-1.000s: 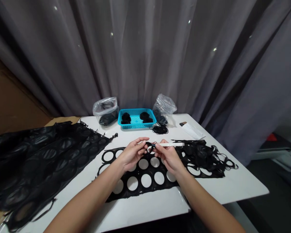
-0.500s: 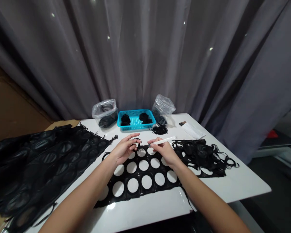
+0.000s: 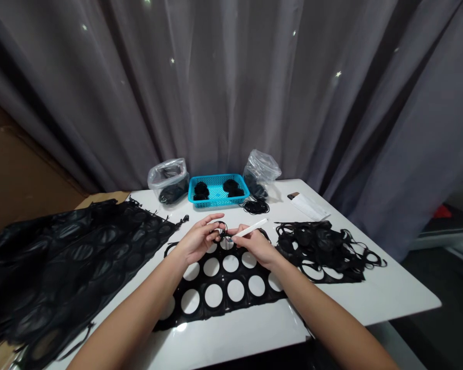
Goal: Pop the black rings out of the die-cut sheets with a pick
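My left hand (image 3: 196, 239) is closed in a pinch on several thin black loops (image 3: 224, 230), with its index finger stretched out. In my right hand (image 3: 256, 245) is a slim white pen-like tool (image 3: 253, 226), slanted so that its lower end meets the loops. Both hands hover over the far edge of a black sheet (image 3: 224, 281) with rows of round holes, which lies flat on the white table (image 3: 247, 334). The exact contact between tool and loops is too small to make out.
A blue basket (image 3: 218, 204) holding black bundles stands at the back, between two clear plastic bags, left (image 3: 167, 172) and right (image 3: 263, 165). Black loops (image 3: 256, 206) lie before it. More black holed material sits left (image 3: 111, 257) and right (image 3: 320, 244). A phone (image 3: 292, 196) lies partly under white paper.
My right hand has moved left with the white tool, bringing its tip to the loops. My left hand has hardly moved. The whole view has shifted slightly.
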Demonstrator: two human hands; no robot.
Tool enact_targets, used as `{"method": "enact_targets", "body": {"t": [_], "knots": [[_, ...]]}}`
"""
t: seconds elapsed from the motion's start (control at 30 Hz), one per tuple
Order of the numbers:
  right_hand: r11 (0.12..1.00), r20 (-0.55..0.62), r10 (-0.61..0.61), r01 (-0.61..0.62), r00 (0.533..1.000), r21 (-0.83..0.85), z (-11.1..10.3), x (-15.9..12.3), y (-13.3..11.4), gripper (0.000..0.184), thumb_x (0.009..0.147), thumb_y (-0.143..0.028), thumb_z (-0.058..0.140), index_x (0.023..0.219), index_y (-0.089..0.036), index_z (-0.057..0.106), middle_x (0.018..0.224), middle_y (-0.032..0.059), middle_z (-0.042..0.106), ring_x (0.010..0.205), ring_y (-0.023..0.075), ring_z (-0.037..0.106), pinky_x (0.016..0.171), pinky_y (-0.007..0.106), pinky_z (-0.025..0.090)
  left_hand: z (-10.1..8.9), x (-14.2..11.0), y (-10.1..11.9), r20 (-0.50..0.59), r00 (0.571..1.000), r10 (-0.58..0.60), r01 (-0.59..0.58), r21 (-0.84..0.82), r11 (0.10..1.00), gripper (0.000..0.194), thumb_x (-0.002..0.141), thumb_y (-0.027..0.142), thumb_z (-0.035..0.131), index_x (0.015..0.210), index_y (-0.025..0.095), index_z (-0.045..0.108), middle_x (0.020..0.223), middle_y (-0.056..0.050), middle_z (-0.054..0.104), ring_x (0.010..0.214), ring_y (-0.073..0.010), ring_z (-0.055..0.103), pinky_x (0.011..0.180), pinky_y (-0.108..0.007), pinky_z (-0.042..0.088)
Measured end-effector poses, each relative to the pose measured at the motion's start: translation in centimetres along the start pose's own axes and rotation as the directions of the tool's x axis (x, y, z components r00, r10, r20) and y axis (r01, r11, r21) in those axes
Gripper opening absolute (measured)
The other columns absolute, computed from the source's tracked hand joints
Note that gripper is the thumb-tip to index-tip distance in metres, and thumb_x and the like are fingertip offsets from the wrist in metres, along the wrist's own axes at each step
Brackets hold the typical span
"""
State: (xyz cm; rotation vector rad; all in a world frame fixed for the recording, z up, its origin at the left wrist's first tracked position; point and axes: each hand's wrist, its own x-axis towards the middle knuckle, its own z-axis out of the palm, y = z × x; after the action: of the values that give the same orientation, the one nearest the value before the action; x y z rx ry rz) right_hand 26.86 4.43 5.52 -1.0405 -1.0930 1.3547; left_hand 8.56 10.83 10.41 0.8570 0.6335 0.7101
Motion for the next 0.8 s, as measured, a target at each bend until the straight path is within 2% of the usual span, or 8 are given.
{"method": "enact_targets", "body": {"t": [0.13, 0.23, 0.3, 0.37, 0.47, 0.57, 0.7, 0.8], "knots": [[0.994, -0.029, -0.042, 0.039, 0.999, -0.098, -0.2, 0.2, 0.4, 0.034, 0.073, -0.045, 0.078, 0.072, -0.021, 0.053, 0.091, 0.0017, 0.071, 0.082, 0.0177, 0.061, 0.077, 0.031, 0.044, -0.5, 0.1, 0.2, -0.032, 0.999, 0.007, -0.006, 0.04, 0.999, 0.04, 0.076, 0.015, 0.078, 0.114, 0.014, 0.066, 0.088, -0.004, 0.068, 0.047, -0.0013, 0.034, 0.06, -0.022, 0.044], [0.97, -0.075, -0.104, 0.084, 0.992, -0.226, -0.6, -0.2, -0.3, 0.029, 0.079, -0.042, 0.071, 0.073, -0.021, 0.053, 0.089, 0.0015, 0.07, 0.078, 0.0175, 0.06, 0.074, 0.03, 0.044, -1.7, 0.5, 0.2, -0.118, 0.99, 0.077, -0.068, 0.082, 0.994, 0.041, 0.073, 0.016, 0.079, 0.112, 0.014, 0.065, 0.089, -0.004, 0.069, 0.049, -0.0027, 0.042, 0.059, -0.021, 0.042], [0.91, -0.077, -0.175, 0.131, 0.982, -0.393, -0.9, -0.6, -1.2, 0.022, 0.084, -0.038, 0.066, 0.074, -0.022, 0.055, 0.09, 0.0018, 0.07, 0.082, 0.0191, 0.061, 0.077, 0.031, 0.044, -2.5, 0.8, 0.0, -0.184, 0.972, 0.146, -0.126, 0.116, 0.985, 0.039, 0.073, 0.018, 0.079, 0.109, 0.017, 0.064, 0.086, -0.001, 0.069, 0.055, -0.0046, 0.05, 0.06, -0.02, 0.041], [0.826, 0.013, -0.197, 0.173, 0.98, -0.537, -0.9, -0.9, -2.4, 0.016, 0.085, -0.033, 0.063, 0.074, -0.022, 0.059, 0.089, 0.0013, 0.071, 0.086, 0.0204, 0.062, 0.08, 0.032, 0.044, -2.9, 1.0, -0.4, -0.199, 0.965, 0.17, -0.139, 0.161, 0.977, 0.038, 0.072, 0.02, 0.08, 0.105, 0.017, 0.063, 0.083, -0.001, 0.07, 0.063, -0.0087, 0.058, 0.065, -0.021, 0.043], [0.785, 0.178, -0.124, 0.206, 0.976, -0.584, -0.3, -1.3, -4.0, 0.013, 0.084, -0.031, 0.064, 0.075, -0.022, 0.062, 0.087, 0.0002, 0.072, 0.084, 0.0202, 0.062, 0.077, 0.032, 0.045, -2.5, 1.0, -0.7, -0.122, 0.986, 0.116, -0.087, 0.219, 0.972, 0.042, 0.071, 0.025, 0.083, 0.106, 0.014, 0.063, 0.087, -0.007, 0.072, 0.078, -0.0167, 0.066, 0.075, -0.028, 0.045], [0.851, 0.237, -0.075, 0.186, 0.969, -0.492, 0.5, -1.1, -4.8, 0.013, 0.084, -0.032, 0.064, 0.078, -0.021, 0.06, 0.083, 0.0001, 0.072, 0.078, 0.0191, 0.063, 0.072, 0.03, 0.045, -1.5, 0.8, -0.8, -0.019, 0.998, 0.065, -0.058, 0.252, 0.966, 0.05, 0.076, 0.041, 0.081, 0.114, 0.015, 0.06, 0.089, -0.007, 0.071, 0.081, -0.0187, 0.066, 0.079, -0.032, 0.046], [0.892, 0.186, -0.1, 0.171, 0.977, -0.419, 0.8, -0.5, -4.6, 0.016, 0.086, -0.033, 0.062, 0.076, -0.022, 0.056, 0.075, -0.0008, 0.068, 0.072, 0.0172, 0.061, 0.068, 0.028, 0.044, -0.7, 0.8, -1.1, 0.078, 0.997, 0.023, -0.046, 0.317, 0.947, 0.058, 0.081, 0.055, 0.074, 0.121, 0.017, 0.057, 0.087, -0.005, 0.068, 0.079, -0.0177, 0.063, 0.082, -0.033, 0.044], [0.867, 0.1, -0.145, 0.175, 0.984, -0.467, 0.3, -0.2, -4.1, 0.016, 0.085, -0.032, 0.061, 0.076, -0.021, 0.056, 0.075, -0.0013, 0.065, 0.07, 0.0162, 0.058, 0.066, 0.027, 0.042, -0.9, 0.9, -1.5, 0.108, 0.994, 0.004, -0.045, 0.382, 0.923, 0.066, 0.074, 0.041, 0.083, 0.128, 0.019, 0.052, 0.085, 0.0, 0.065, 0.078, -0.0147, 0.061, 0.083, -0.031, 0.043]]}}
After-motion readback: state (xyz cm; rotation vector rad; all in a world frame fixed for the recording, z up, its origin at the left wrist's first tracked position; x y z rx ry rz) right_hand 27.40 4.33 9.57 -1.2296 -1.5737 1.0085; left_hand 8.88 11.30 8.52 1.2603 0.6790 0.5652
